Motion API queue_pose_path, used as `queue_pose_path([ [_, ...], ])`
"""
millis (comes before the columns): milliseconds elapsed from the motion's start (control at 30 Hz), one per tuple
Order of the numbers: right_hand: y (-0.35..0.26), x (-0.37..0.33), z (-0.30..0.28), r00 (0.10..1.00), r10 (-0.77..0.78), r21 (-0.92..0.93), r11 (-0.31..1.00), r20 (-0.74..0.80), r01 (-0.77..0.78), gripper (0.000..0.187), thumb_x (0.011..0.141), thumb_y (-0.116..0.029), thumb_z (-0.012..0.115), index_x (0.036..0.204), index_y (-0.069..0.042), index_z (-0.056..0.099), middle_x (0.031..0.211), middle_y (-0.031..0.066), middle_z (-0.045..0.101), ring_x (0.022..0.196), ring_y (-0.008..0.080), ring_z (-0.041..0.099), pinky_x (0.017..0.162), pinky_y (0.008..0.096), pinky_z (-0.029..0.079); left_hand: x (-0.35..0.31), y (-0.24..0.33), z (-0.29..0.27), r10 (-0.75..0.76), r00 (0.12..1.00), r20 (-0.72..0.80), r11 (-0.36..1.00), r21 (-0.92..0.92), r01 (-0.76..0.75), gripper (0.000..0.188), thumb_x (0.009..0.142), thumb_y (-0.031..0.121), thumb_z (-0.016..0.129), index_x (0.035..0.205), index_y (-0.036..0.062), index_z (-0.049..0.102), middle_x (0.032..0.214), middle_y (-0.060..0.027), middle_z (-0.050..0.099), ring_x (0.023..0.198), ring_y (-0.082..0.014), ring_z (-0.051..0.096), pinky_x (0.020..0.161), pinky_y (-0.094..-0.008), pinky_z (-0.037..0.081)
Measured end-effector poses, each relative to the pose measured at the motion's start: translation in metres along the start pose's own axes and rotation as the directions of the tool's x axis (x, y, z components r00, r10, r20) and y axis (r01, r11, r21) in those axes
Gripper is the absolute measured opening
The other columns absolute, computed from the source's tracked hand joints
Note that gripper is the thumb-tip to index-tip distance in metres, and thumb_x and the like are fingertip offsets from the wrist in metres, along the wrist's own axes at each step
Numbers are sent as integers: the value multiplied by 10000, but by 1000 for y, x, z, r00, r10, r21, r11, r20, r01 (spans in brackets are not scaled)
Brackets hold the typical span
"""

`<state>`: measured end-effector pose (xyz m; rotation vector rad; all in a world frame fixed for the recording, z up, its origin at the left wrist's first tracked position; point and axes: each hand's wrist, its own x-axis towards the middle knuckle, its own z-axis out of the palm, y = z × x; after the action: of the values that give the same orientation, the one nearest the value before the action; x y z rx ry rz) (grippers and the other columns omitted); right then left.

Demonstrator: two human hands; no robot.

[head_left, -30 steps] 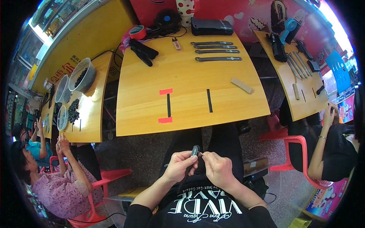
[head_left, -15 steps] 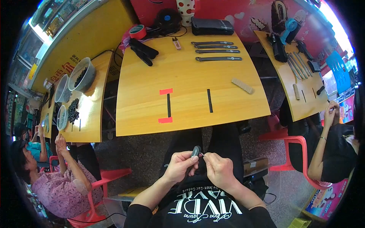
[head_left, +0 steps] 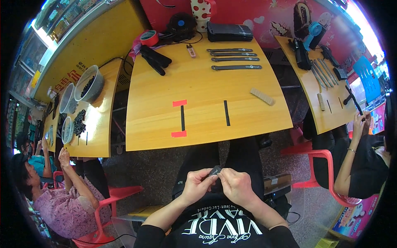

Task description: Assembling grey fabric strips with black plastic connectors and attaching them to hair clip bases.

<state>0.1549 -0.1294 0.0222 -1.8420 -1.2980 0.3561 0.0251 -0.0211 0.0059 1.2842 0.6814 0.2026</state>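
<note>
Over my lap, below the table's front edge, my left hand (head_left: pixel 197 184) pinches a dark strap (head_left: pixel 215 170) with a rounded end. Its thumb and fingers close on the end, and part of the strap hangs dark between my hands. My right hand (head_left: pixel 236 184) is closed right against it, fingertips at the strap's end. What those fingertips grip is hidden. On the table, similar dark grey straps (head_left: pixel 236 67) lie in a row at the back right.
On the table (head_left: pixel 157 95) are two black strips (head_left: pixel 226 113), red tape marks (head_left: pixel 179 103), a beige ribbed block (head_left: pixel 261 96), thread snips (head_left: pixel 190 50), a black case (head_left: pixel 230 32) and a red tape roll (head_left: pixel 149 38). People sit at tables on both sides.
My hands have come together, and the right fingertips now meet the strap's end. The thin light piece at them is now hidden. The person at right now holds up a dark strip.
</note>
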Motion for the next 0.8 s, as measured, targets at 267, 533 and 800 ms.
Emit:
queue_pose_path([
  [267, 15, 2, 3, 994, 105, 239, 966, 3, -103, 217, 839, -81, 670, 686, -8, 534, 570, 106, 513, 476, 273, 526, 431, 302, 375, 3, 5, 7, 423, 906, 1, 776, 516, -362, 231, 803, -22, 650, 1034, -9, 660, 822, -162, 669, 726, -251, 673, 627, -302, 522],
  [533, 14, 5, 5, 953, -232, -127, 969, -196, 210, 237, 793, -77, 694, 638, -42, 517, 533, 73, 441, 432, 243, 489, 404, 335, 360, 4, 18, -9, -208, 959, 191, 973, -60, 223, 184, 914, 76, 592, 1069, 13, 667, 839, -81, 683, 705, -178, 652, 631, -287, 529],
  [800, 22, 1, 8, 984, -135, 183, 971, -120, 156, 199, 781, -66, 703, 664, -25, 547, 542, 77, 478, 448, 228, 519, 404, 319, 370, 9, -5, -10, -147, 948, 283, 814, -510, 279, 273, 985, 203, 508, 1041, -12, 666, 825, -54, 640, 699, -119, 570, 656, -244, 472],
])
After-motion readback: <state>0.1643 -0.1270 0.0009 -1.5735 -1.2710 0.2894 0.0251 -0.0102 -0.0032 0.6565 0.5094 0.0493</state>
